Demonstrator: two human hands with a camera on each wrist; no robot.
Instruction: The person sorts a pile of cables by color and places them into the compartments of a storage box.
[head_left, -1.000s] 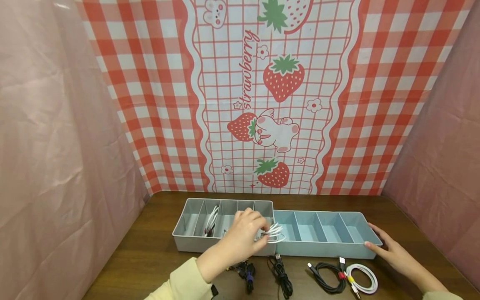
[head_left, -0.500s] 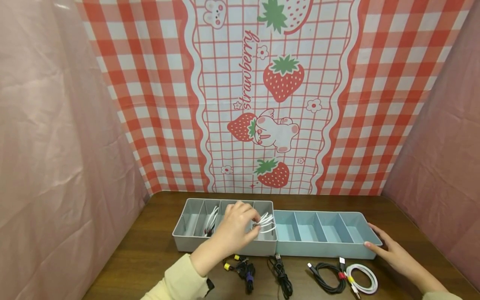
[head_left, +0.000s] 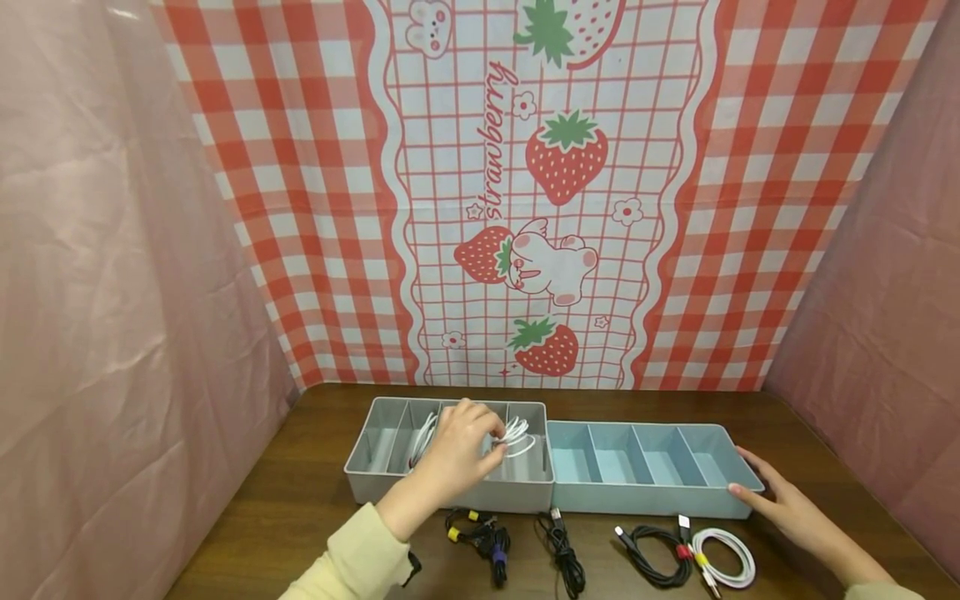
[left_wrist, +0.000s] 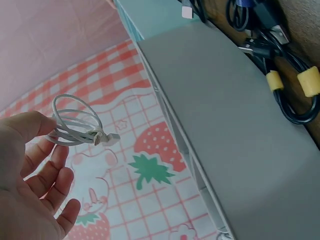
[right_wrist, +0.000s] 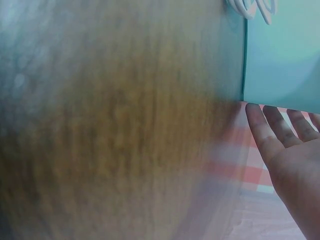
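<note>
Left hand (head_left: 459,442): we're pinching white cable (head_left: 514,432)
Cable: we're expecting light, springy loops; favouring the bunched side
Right hand (head_left: 782,502): straight-fingered, touching blue tray (head_left: 645,499)

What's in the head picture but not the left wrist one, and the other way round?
Only the head view: the right hand touching the blue box, and the word strawberry.

Only the left wrist view: the palm side of the left hand and a plug on its white cable.

Both: left hand, white cable, blue box, grey box, black cables, cloth.
</note>
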